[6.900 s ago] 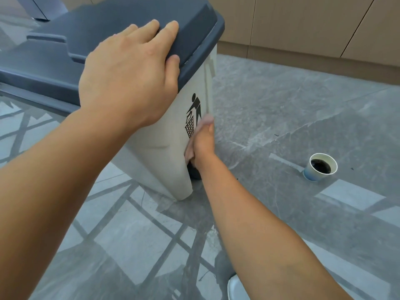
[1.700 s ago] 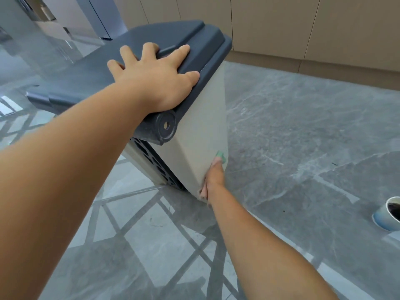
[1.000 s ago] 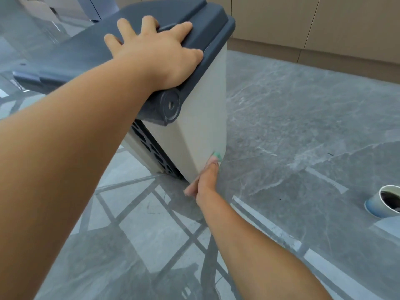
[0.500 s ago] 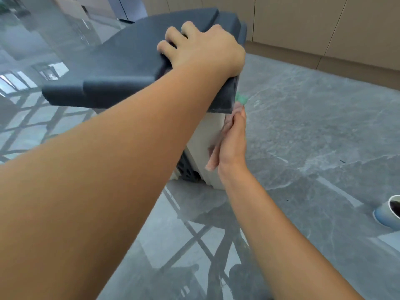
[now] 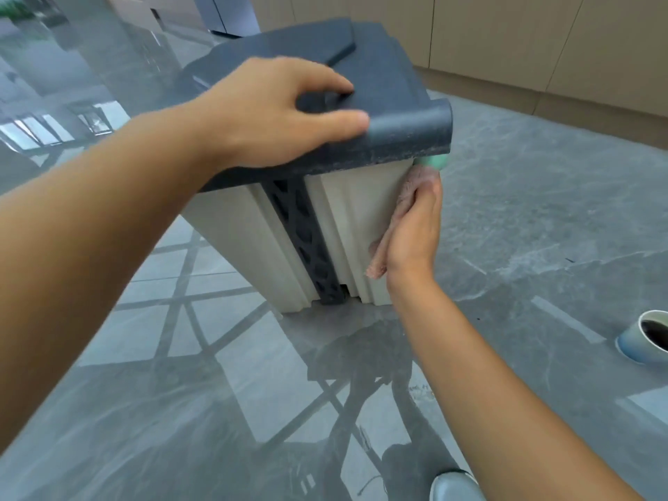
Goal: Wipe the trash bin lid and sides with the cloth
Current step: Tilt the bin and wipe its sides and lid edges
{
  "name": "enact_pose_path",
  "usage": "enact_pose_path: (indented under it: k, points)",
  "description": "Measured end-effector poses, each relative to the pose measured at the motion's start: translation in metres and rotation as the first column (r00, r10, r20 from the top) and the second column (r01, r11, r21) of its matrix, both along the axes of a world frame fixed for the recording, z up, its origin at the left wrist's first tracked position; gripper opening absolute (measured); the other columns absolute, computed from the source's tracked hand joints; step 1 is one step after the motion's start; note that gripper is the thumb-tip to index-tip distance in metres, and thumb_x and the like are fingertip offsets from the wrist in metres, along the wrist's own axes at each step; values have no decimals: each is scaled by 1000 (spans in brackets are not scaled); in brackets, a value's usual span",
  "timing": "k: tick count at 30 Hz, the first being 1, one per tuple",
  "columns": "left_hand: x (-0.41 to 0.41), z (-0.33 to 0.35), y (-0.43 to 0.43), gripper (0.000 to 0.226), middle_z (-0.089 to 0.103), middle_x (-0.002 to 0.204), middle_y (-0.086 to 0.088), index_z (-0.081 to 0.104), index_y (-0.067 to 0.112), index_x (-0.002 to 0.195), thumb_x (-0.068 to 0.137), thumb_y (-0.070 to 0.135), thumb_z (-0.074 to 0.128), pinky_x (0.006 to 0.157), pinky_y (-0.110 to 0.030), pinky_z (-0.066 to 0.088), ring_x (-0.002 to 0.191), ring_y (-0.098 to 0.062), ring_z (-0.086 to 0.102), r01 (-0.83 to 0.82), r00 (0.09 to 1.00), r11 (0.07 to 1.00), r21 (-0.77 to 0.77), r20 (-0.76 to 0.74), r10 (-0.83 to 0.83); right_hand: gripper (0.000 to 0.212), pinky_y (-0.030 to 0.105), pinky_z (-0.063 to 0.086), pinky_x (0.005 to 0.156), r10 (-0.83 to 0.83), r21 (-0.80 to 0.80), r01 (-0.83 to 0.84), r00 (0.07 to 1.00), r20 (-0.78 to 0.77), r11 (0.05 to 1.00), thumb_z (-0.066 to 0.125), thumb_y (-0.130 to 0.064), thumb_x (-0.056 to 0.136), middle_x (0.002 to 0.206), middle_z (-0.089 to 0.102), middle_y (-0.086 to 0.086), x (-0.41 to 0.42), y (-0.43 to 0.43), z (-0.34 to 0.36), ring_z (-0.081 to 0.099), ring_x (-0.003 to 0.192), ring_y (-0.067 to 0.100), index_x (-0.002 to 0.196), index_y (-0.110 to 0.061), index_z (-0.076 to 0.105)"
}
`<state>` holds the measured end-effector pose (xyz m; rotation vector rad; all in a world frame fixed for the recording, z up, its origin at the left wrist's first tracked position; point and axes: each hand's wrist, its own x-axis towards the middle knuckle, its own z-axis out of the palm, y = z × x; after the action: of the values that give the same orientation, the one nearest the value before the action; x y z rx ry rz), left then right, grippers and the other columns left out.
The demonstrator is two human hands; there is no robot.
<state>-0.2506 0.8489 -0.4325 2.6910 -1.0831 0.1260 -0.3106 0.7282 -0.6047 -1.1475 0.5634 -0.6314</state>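
A cream trash bin [image 5: 354,226] with a dark grey lid [image 5: 394,103] stands tilted on the floor, its back face with a black ribbed strip turned toward me. My left hand [image 5: 282,110] lies on the lid near its rear edge, fingers spread and pressing down. My right hand [image 5: 412,233] holds a pink cloth [image 5: 397,226] with a green edge [image 5: 432,161] flat against the bin's right side, just under the lid rim. Most of the cloth is hidden behind the hand.
A paper cup [image 5: 647,336] with dark liquid stands on the grey stone floor at the right edge. My shoe [image 5: 452,486] shows at the bottom. Beige cabinet fronts [image 5: 542,41] run along the back.
The bin has turned so its back face shows more. My right hand with the cloth sits high on the right side, under the lid. My left hand has shifted on the lid.
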Motion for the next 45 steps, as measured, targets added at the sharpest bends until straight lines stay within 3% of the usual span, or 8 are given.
enact_pose_path:
  k: [6,11,19,26,29,37,41,45]
  points:
    - [7,-18,3,79,24,166,5,30,35,156,90,74,44,121,-51,20,153,-31,17,32,992,990,138,114,-48,59,16,-1,119,32,-114,-44,994,-103,992,33,-28,112,178,0,2,-13,45,-11,0,163,10,168,-24,11]
    - [15,-26,-22,75,21,166,7,26,39,156,91,77,35,118,-51,20,152,-30,19,-59,982,984,166,187,27,63,35,1,127,-137,-265,120,990,-46,957,34,-24,111,178,-6,9,20,39,10,-8,165,20,168,-13,9]
    - [34,-12,-63,63,34,158,0,30,32,155,99,56,44,114,-44,27,142,-33,33,-80,995,976,201,74,66,78,61,17,129,-64,-887,-238,957,-285,396,57,2,97,176,5,19,47,-4,-72,5,164,40,166,-13,23]
    - [34,1,-17,55,56,143,8,47,34,147,94,40,61,109,-29,36,129,-19,52,-11,998,1000,21,59,9,47,3,35,99,5,-514,-258,897,-443,818,55,3,100,142,66,16,19,-39,-92,61,133,29,146,-6,58]
    - [26,-11,0,55,45,156,-1,44,23,151,98,31,58,113,-21,22,145,-17,37,47,990,998,34,131,-51,54,25,37,121,20,-455,-147,962,-273,878,64,1,98,151,60,16,9,-24,-63,56,141,27,150,-5,54]
    - [31,-16,33,43,55,146,5,55,25,143,101,33,53,112,-14,24,139,-9,45,33,982,995,-93,189,-15,50,6,36,112,111,-753,100,968,224,651,70,6,89,139,56,30,20,56,0,48,120,3,138,3,64]
    - [36,-18,38,35,69,126,11,71,25,125,93,33,61,108,-13,36,121,1,58,-22,986,952,-306,148,71,44,44,47,115,182,-802,15,971,154,598,60,6,94,144,53,31,43,79,-6,59,128,43,138,5,63]
    - [37,-20,36,29,73,114,12,76,22,115,89,31,66,105,-20,43,111,1,64,-45,988,913,-405,115,99,55,37,43,108,241,-843,-248,960,-145,478,58,5,94,153,50,21,47,78,-57,54,129,41,148,-9,58]
